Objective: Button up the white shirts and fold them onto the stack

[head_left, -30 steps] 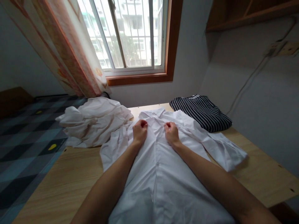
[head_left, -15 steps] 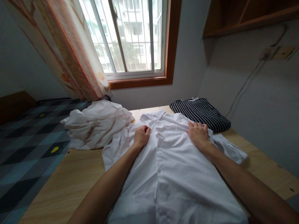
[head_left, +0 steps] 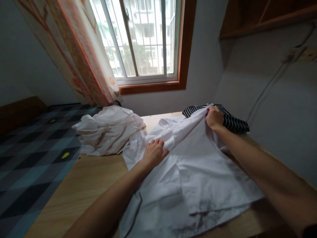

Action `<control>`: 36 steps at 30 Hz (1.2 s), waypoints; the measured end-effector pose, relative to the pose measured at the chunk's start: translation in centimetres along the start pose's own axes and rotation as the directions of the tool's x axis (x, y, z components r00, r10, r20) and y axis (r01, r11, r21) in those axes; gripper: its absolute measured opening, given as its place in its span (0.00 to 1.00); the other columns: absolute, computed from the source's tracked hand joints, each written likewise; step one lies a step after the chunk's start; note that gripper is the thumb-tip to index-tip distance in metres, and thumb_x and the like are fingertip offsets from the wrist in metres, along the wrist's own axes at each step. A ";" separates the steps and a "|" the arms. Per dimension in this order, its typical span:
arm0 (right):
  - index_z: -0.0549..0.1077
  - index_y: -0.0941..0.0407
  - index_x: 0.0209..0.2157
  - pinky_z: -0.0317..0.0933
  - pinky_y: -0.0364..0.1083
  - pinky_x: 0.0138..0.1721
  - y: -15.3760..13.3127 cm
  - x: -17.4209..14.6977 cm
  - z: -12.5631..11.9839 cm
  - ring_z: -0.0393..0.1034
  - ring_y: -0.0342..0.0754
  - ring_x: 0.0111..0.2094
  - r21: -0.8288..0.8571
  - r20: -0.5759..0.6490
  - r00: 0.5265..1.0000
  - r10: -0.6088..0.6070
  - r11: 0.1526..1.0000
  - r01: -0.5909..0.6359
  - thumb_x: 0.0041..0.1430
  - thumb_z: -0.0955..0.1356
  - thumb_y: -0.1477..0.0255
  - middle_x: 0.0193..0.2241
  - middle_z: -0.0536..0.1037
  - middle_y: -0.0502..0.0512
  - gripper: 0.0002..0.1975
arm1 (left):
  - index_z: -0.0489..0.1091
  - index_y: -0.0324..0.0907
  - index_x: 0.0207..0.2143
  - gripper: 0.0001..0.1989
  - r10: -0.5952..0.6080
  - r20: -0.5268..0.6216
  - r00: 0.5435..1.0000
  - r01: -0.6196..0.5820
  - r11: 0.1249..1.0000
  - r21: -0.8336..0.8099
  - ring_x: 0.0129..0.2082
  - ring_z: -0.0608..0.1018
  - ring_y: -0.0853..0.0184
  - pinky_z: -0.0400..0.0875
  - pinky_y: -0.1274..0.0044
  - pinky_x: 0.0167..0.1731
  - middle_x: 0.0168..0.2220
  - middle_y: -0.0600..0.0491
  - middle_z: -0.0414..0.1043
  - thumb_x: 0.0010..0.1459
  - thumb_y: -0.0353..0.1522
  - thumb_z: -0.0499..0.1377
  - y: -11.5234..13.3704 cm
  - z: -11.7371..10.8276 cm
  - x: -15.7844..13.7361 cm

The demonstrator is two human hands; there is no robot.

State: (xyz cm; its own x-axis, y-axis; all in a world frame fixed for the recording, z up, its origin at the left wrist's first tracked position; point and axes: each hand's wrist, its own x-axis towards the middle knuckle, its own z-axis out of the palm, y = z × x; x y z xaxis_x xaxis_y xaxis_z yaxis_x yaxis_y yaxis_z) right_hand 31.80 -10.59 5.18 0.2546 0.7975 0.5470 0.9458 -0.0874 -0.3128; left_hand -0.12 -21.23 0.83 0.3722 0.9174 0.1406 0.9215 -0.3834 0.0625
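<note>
A white button-up shirt [head_left: 198,172] lies spread on the wooden table [head_left: 86,185] in front of me. My left hand [head_left: 155,152] presses flat on the shirt near its left chest, fingers apart. My right hand [head_left: 214,117] is closed on the shirt's right shoulder and holds that side lifted off the table, over the striped garment. The collar [head_left: 165,123] points toward the window.
A crumpled white garment [head_left: 109,130] sits at the table's far left. A folded dark striped garment [head_left: 232,120] lies at the far right by the wall. A window and curtain [head_left: 81,56] stand behind; a checkered bed cover [head_left: 29,148] is to the left.
My right hand moved from the shirt's shoulder area to grip the fabric and pulled it up and to the right. My left hand slid down slightly and flattened. The shirt's right side has lifted.
</note>
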 end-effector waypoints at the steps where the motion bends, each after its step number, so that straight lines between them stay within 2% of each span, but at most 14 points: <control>1: 0.71 0.60 0.47 0.59 0.50 0.44 -0.5 -0.1 0.3 0.69 0.54 0.43 0.031 0.008 1.000 0.009 0.999 -0.009 0.64 0.55 0.79 0.46 0.72 0.66 0.18 | 0.68 0.42 0.46 0.17 -0.007 -0.024 1.000 0.007 1.000 0.021 0.50 0.69 0.53 0.63 0.65 0.47 0.48 0.44 0.69 0.60 0.43 0.56 -0.1 0.2 0.6; 3: 0.69 0.60 0.50 0.58 0.51 0.48 -1.8 -1.4 0.7 0.66 0.55 0.48 0.080 0.019 0.999 -0.040 0.996 0.038 0.62 0.59 0.77 0.50 0.70 0.66 0.17 | 0.69 0.42 0.46 0.18 -0.013 -0.062 0.998 0.015 0.999 0.037 0.51 0.68 0.52 0.62 0.64 0.48 0.50 0.44 0.68 0.62 0.44 0.54 -0.2 0.6 1.5; 5: 0.68 0.60 0.52 0.57 0.52 0.52 -3.5 -4.2 1.1 0.62 0.57 0.53 0.142 0.038 0.984 -0.175 0.976 0.168 0.59 0.63 0.76 0.52 0.69 0.65 0.18 | 0.69 0.43 0.48 0.17 -0.009 -0.078 0.997 0.012 0.999 0.039 0.52 0.68 0.52 0.61 0.63 0.48 0.53 0.44 0.68 0.63 0.43 0.52 -0.5 1.1 2.1; 8: 0.71 0.57 0.45 0.56 0.52 0.54 -5.9 -9.2 1.7 0.63 0.55 0.52 0.335 0.134 0.892 -0.432 0.867 0.370 0.59 0.64 0.76 0.47 0.72 0.61 0.13 | 0.68 0.43 0.51 0.17 0.004 -0.082 0.997 -0.001 0.999 0.038 0.55 0.67 0.52 0.60 0.62 0.50 0.57 0.45 0.66 0.64 0.40 0.52 -1.1 1.8 2.7; 11: 0.73 0.57 0.43 0.59 0.48 0.52 -7.5 -12.2 2.6 0.66 0.51 0.48 0.505 0.229 0.828 -0.512 0.789 0.349 0.59 0.65 0.76 0.44 0.74 0.58 0.11 | 0.67 0.43 0.52 0.16 0.028 -0.064 0.998 -0.025 0.999 0.041 0.56 0.66 0.52 0.60 0.63 0.51 0.58 0.45 0.65 0.64 0.36 0.52 -1.3 1.8 3.2; 14: 0.76 0.58 0.42 0.59 0.47 0.52 -8.0 -12.5 3.8 0.68 0.49 0.46 0.570 0.318 0.817 -0.480 0.786 0.240 0.59 0.65 0.76 0.42 0.76 0.58 0.11 | 0.69 0.41 0.49 0.14 -0.001 -0.023 1.000 0.003 0.996 0.089 0.53 0.69 0.52 0.62 0.64 0.48 0.54 0.43 0.68 0.63 0.33 0.51 -0.6 0.6 3.7; 16: 0.76 0.58 0.42 0.59 0.48 0.53 -8.2 -12.0 4.8 0.68 0.50 0.47 0.591 0.353 0.827 -0.438 0.789 0.166 0.58 0.65 0.78 0.43 0.77 0.58 0.12 | 0.70 0.39 0.47 0.13 -0.044 -0.014 0.999 0.046 0.988 0.150 0.51 0.70 0.51 0.63 0.64 0.46 0.50 0.41 0.70 0.62 0.31 0.52 0.5 -0.6 3.9; 19: 0.72 0.57 0.49 0.59 0.48 0.53 -8.4 -11.7 6.0 0.70 0.49 0.48 0.651 0.364 0.876 -0.318 0.759 0.005 0.56 0.64 0.82 0.47 0.76 0.58 0.20 | 0.71 0.39 0.45 0.12 -0.042 0.004 0.999 0.041 0.984 0.171 0.47 0.72 0.54 0.63 0.66 0.46 0.46 0.41 0.72 0.61 0.28 0.52 2.5 -1.6 4.1; 21: 0.69 0.56 0.52 0.62 0.47 0.51 -8.6 -11.8 6.6 0.71 0.48 0.46 0.690 0.335 0.914 -0.229 0.721 -0.072 0.53 0.64 0.83 0.46 0.77 0.57 0.23 | 0.71 0.39 0.45 0.13 -0.049 0.033 0.998 0.045 0.992 0.116 0.44 0.74 0.57 0.64 0.69 0.44 0.43 0.42 0.74 0.61 0.27 0.51 3.6 -1.3 4.2; 24: 0.73 0.57 0.43 0.64 0.46 0.46 -8.5 -12.1 6.8 0.72 0.49 0.40 0.673 0.239 0.963 -0.124 0.736 -0.073 0.51 0.66 0.81 0.38 0.77 0.56 0.16 | 0.72 0.38 0.42 0.12 -0.126 0.012 0.992 0.125 0.992 0.005 0.41 0.76 0.58 0.65 0.70 0.41 0.41 0.43 0.75 0.62 0.33 0.51 4.1 0.3 4.6; 26: 0.75 0.57 0.33 0.63 0.46 0.44 -8.4 -12.3 6.7 0.71 0.49 0.38 0.615 0.210 0.972 -0.103 0.787 -0.049 0.50 0.65 0.81 0.34 0.76 0.56 0.10 | 0.73 0.39 0.40 0.12 -0.179 -0.031 0.983 0.176 0.981 -0.085 0.41 0.77 0.57 0.65 0.71 0.40 0.41 0.44 0.76 0.61 0.37 0.54 4.0 1.2 5.0; 28: 0.76 0.56 0.28 0.62 0.46 0.45 -8.3 -12.3 6.5 0.70 0.50 0.38 0.560 0.225 0.965 -0.133 0.829 -0.016 0.50 0.65 0.82 0.32 0.77 0.56 0.10 | 0.74 0.41 0.36 0.11 -0.214 -0.046 0.976 0.203 0.962 -0.185 0.39 0.77 0.59 0.65 0.72 0.39 0.38 0.46 0.77 0.59 0.37 0.56 3.7 1.8 5.3; 32: 0.78 0.55 0.29 0.60 0.47 0.46 -8.6 -12.5 5.9 0.70 0.50 0.39 0.501 0.269 0.949 -0.165 0.865 0.008 0.52 0.67 0.78 0.34 0.77 0.56 0.08 | 0.75 0.42 0.31 0.08 -0.228 -0.059 0.972 0.191 0.909 -0.371 0.36 0.76 0.62 0.62 0.74 0.36 0.34 0.50 0.78 0.59 0.34 0.57 3.0 2.2 5.8; 36: 0.77 0.55 0.29 0.60 0.48 0.45 -8.8 -12.5 5.6 0.70 0.50 0.38 0.529 0.293 0.937 -0.193 0.849 0.010 0.53 0.69 0.73 0.33 0.77 0.56 0.04 | 0.75 0.41 0.30 0.05 -0.216 -0.099 0.971 0.136 0.847 -0.513 0.32 0.74 0.65 0.61 0.76 0.34 0.31 0.52 0.77 0.57 0.31 0.59 2.2 2.8 6.0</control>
State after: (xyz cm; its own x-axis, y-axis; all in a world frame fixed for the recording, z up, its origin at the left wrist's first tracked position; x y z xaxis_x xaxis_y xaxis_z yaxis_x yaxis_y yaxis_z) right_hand 19.13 -16.48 -3.27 -0.0027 0.9384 0.3454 0.6987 0.2489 -0.6707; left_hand 4.44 -16.32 -0.95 0.1519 0.9635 0.2205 0.7745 -0.2547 0.5791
